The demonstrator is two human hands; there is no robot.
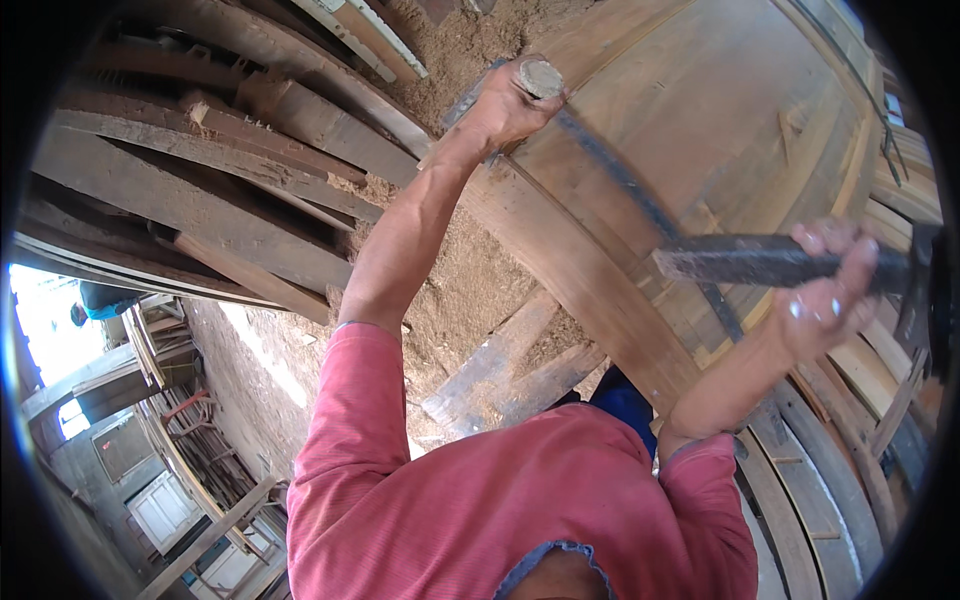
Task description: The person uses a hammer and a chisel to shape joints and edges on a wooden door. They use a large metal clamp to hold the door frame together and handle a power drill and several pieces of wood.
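Note:
My left hand (505, 112) is closed around an upright tool with a round, pale, worn wooden handle end (541, 78). The lower part of that tool is hidden below my fist, so its kind does not show. It stands over the corner of a large wooden panel (690, 130). On the right, my right hand (832, 290) grips a hammer (720, 260) by its dark handle, raised above the panel. The dark hammer head is at the far right, slightly blurred. A long dark metal bar (625, 185) lies across the panel between my hands.
A wide plank (590, 275) forms the panel's near side. Stacked boards (220, 200) lie at the left, and more timber (815, 480) at the lower right. Sawdust (450, 290) covers the floor, with loose board pieces (500, 365) on it. A white door (165, 508) stands far left.

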